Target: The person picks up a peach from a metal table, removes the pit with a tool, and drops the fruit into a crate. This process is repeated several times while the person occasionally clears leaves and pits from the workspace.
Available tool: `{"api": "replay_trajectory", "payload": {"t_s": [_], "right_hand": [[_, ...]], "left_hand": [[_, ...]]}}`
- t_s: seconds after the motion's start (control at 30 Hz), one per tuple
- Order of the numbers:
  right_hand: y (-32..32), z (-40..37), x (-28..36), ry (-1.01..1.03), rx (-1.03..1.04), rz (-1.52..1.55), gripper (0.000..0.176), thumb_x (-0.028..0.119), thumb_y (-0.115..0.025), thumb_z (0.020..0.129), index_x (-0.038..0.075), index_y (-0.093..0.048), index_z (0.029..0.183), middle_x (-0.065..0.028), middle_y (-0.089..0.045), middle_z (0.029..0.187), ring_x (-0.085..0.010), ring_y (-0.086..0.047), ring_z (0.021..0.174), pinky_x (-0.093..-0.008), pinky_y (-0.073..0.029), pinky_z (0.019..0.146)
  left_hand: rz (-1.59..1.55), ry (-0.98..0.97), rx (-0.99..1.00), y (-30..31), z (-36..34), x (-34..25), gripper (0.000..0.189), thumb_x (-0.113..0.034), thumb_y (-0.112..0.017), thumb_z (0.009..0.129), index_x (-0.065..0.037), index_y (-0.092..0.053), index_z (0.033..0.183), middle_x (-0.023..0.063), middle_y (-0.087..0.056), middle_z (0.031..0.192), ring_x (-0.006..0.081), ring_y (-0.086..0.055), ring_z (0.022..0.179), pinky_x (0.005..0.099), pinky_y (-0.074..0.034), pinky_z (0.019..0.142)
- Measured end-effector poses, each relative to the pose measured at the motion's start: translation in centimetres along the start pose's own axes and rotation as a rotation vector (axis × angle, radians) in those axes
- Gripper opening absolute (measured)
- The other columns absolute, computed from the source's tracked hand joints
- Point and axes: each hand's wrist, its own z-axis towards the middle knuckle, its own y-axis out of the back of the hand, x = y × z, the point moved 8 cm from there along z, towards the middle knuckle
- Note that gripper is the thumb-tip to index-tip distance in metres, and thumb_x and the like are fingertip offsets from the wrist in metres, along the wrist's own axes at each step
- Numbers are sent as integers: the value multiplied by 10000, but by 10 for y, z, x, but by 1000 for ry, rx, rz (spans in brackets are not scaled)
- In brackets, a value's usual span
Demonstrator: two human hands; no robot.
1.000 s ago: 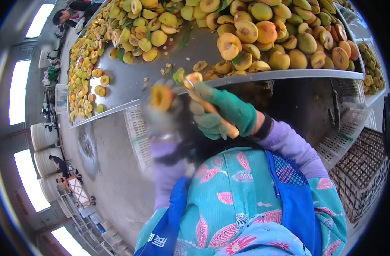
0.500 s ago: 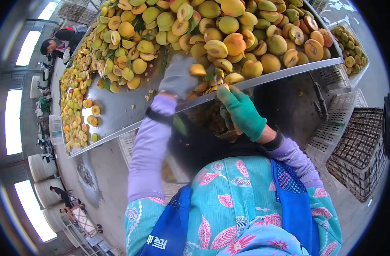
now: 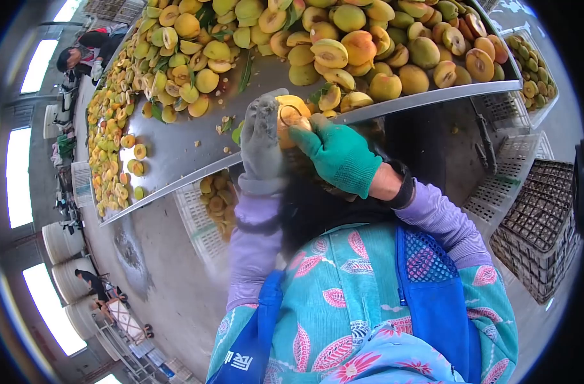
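My left hand [image 3: 261, 137], in a grey glove and a little blurred, is closed on a cut peach half [image 3: 293, 105] at the table's near edge. My right hand [image 3: 343, 153], in a green glove, is closed on a pitting tool whose thin curved metal loop [image 3: 288, 114] lies against the peach's cut face. The green fingers hide its handle. Just beyond both hands, a heap of whole and halved peaches [image 3: 359, 48] covers much of the metal table [image 3: 183, 153]. Leaves are mixed in with the fruit.
A raised metal rim [image 3: 433, 97] runs along the table's near side. Below left stands a white crate [image 3: 193, 221] with peach pieces. Plastic crates [image 3: 532, 211] are stacked at right, and a filled crate [image 3: 528, 70] stands beyond. A co-worker [image 3: 87, 54] is at the far left.
My left hand has come back from the heap to the table's edge, now with a peach half. My right hand has moved left to meet it, bringing the loop onto the fruit.
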Motion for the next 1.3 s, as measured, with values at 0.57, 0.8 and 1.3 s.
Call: {"api": "replay_trajectory", "payload": {"t_s": [0.57, 0.8, 1.3], "right_hand": [[-29, -17, -4, -528, 201, 640, 394, 437, -429, 1001, 77, -576, 933, -16, -518, 648, -128, -486, 548, -304, -401, 485], [-78, -30, 26, -644, 763, 1884, 392, 471, -373, 1008, 165, -525, 817, 42, -414, 550, -115, -399, 405, -282, -351, 425], [-92, -57, -4, -1077, 696, 1495, 323, 411, -480, 983, 107, -512, 877, 20, -483, 587, -98, -464, 395, -210, -379, 364]], "left_hand": [[-135, -20, -215, -1, 4, 8, 238, -212, -602, 956, 1, -660, 1043, 35, -662, 970, 79, -582, 864, 211, -468, 744], [-428, 398, -67, -3, 4, 36, 316, -301, -609, 952, 5, -669, 1004, 47, -668, 901, 97, -600, 793, 214, -479, 695], [637, 553, -332, 238, -132, 97, 230, -215, -675, 862, -47, -642, 1016, 59, -643, 915, 178, -625, 748, 290, -531, 708]]}}
